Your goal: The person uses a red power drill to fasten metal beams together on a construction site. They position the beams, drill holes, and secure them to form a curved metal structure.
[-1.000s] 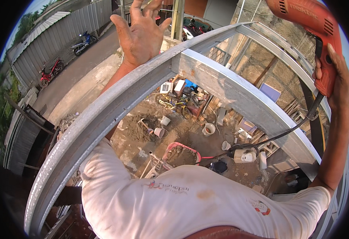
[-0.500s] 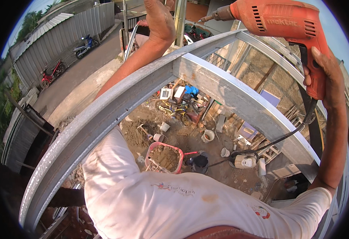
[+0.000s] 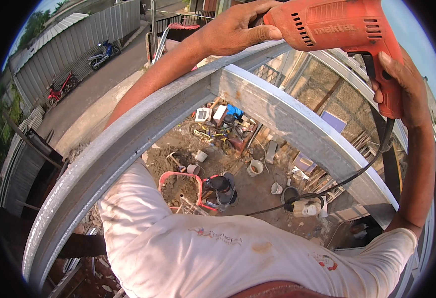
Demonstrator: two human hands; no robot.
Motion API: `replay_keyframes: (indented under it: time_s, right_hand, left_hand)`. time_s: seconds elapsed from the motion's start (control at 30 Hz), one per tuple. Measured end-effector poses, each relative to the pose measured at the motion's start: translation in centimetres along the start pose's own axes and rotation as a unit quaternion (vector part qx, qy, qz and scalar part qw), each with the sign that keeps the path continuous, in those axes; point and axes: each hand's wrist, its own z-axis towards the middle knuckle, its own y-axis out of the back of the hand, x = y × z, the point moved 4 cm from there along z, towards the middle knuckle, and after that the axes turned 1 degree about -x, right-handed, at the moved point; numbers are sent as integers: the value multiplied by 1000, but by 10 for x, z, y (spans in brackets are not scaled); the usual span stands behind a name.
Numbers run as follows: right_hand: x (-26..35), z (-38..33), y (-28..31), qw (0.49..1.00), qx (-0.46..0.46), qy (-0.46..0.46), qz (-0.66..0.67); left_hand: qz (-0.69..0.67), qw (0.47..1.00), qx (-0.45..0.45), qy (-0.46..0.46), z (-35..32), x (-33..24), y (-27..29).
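We grip an orange electric drill point(image 3: 337, 25): right hand point(image 3: 402, 84) fingers closed on its handle, left hand point(image 3: 233, 30) fingers clasping its nose, above a grey steel beam point(image 3: 287, 119).

High above a building site, the person's left hand point(image 3: 233, 31), which a second earlier was raised open-palmed and empty over the curved grey galvanised steel beam point(image 3: 128, 139), came across and closed on the front end of the orange corded electric drill point(image 3: 337, 30). The drill itself, then held out at the upper right edge by the right hand point(image 3: 402, 84) alone, swung inward and now lay level across the top of the view, above the junction of the steel beams. The view also dipped, bringing a red-framed wheelbarrow point(image 3: 180, 186) on the ground below closer to the middle.
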Motion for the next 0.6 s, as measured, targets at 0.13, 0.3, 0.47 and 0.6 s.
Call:
replay_keyframes:
  time_s: [0.13,0.3,0.47,0.6]
  right_hand:
    - [1,13,16,999,-17,21,-38]
    - [18,36,13,991,-54,90,-81]
    - [60,54,4,989,84,94,-83]
    - [81,77,-4,971,169,158,-58]
  left_hand:
    - [22,997,-51,50,2,-2,4]
    - [-33,996,-72,51,-2,1,12]
    - [-99,990,-84,58,-3,1,9]
    - [-92,989,-92,66,-6,-9,14]
